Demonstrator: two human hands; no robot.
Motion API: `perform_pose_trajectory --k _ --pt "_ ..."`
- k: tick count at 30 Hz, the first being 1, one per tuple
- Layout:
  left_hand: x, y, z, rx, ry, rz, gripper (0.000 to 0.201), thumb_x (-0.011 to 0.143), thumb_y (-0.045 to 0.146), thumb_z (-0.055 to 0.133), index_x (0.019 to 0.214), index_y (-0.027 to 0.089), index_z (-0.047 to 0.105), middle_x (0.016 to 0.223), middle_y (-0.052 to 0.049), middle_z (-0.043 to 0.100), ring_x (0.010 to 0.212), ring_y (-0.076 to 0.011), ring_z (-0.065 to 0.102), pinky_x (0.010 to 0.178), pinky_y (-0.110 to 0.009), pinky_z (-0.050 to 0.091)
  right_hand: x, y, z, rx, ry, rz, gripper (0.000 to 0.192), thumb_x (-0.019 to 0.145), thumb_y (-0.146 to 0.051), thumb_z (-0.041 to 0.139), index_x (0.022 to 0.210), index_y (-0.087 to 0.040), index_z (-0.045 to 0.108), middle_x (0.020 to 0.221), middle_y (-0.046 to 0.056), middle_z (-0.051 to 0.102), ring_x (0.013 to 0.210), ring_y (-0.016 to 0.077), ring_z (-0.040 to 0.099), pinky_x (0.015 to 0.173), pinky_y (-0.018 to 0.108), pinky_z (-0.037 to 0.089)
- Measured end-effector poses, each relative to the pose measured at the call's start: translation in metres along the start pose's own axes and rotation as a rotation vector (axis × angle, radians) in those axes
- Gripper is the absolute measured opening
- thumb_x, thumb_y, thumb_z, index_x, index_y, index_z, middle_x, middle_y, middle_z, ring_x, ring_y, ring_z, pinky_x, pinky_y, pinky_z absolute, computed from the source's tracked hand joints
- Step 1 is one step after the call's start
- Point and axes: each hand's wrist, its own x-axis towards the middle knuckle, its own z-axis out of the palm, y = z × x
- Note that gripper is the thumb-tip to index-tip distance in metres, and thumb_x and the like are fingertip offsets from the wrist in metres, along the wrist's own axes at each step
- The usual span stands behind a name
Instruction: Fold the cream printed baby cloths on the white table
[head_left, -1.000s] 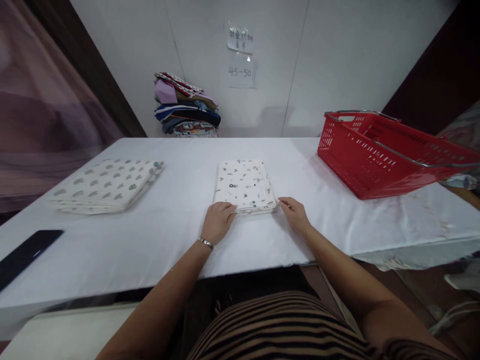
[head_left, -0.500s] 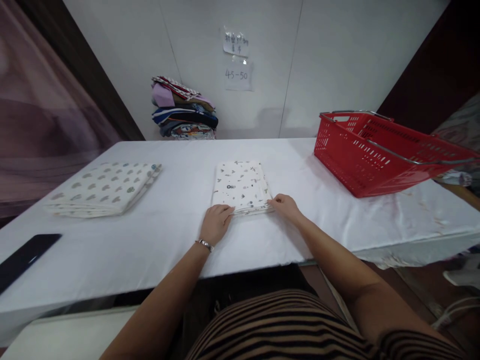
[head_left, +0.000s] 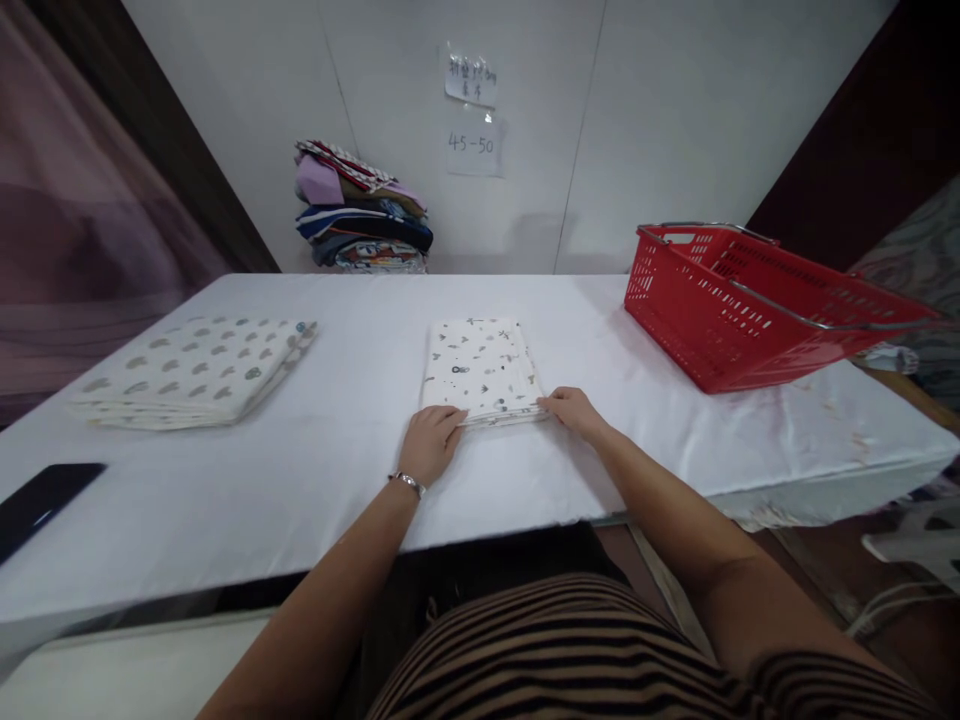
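Both hands' curled fingers pinch the folded cloth's near corners.

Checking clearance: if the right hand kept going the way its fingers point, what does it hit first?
The right hand points left and slightly away, fingertips already at the near right corner of the folded printed cloth. That cloth comes first, probably sliding or bunching; beyond it, likely the left hand.

White-covered table set against pale panelled wall. Two paper notes taped to wall, lower one marked "45-50". Dark brown panels seen at both sides. Purple curtain at left. Floor at lower right dim, partly hidden. Lighting even, soft.
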Motion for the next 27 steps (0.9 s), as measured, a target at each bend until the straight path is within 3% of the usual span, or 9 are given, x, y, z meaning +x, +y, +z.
perform_pose_trajectory --k 5,10,17,22,27 --pt "0.0 -0.001 0.002 0.025 0.042 0.049 0.028 0.087 0.026 0.046 0.108 0.022 0.064 0.105 -0.006 0.064 0.101 -0.0218 0.054 0.09 -0.04 0.041 0.0 -0.008 -0.007 -0.233 -0.064 0.027 0.028 0.073 -0.043 0.058 0.063 -0.016 0.054 0.042 -0.003 0.047 0.041 0.0086 0.041 0.043 0.021 0.028" --pt "0.0 0.0 0.003 0.038 0.039 0.042 0.028 0.087 0.025 0.046 0.108 0.022 0.064 0.106 -0.006 0.064 0.102 -0.022 0.053 0.09 -0.04 0.041 -0.002 -0.018 -0.007 -0.319 -0.093 0.023 0.025 0.074 -0.035 0.058 0.059 -0.015 0.055 0.043 -0.001 0.05 0.043 0.0087 0.044 0.045 0.021 0.029" --pt "-0.001 0.0 0.001 0.015 0.033 0.04 0.029 0.087 0.025 0.045 0.11 0.022 0.063 0.107 -0.006 0.064 0.102 -0.0212 0.053 0.091 -0.039 0.041 -0.001 -0.013 -0.009 -0.153 -0.054 -0.003 0.022 0.073 -0.031 0.061 0.058 -0.016 0.053 0.04 -0.003 0.048 0.041 0.0074 0.041 0.044 0.02 0.03" --pt "-0.001 0.001 0.002 0.003 0.025 0.033 0.029 0.087 0.025 0.044 0.109 0.022 0.063 0.108 -0.006 0.064 0.103 -0.0211 0.053 0.092 -0.039 0.04 0.005 0.001 -0.006 -0.06 -0.101 0.014 0.024 0.075 -0.031 0.061 0.058 -0.017 0.051 0.037 -0.005 0.045 0.037 0.0066 0.035 0.041 0.02 0.027" --pt "-0.002 0.0 0.0 -0.036 0.06 0.006 0.028 0.087 0.026 0.045 0.107 0.022 0.063 0.107 -0.005 0.064 0.103 -0.0201 0.053 0.092 -0.038 0.04 0.008 0.007 -0.007 0.035 -0.115 0.045 0.03 0.078 -0.036 0.061 0.058 -0.018 0.049 0.042 -0.004 0.047 0.037 0.0071 0.04 0.038 0.02 0.028"
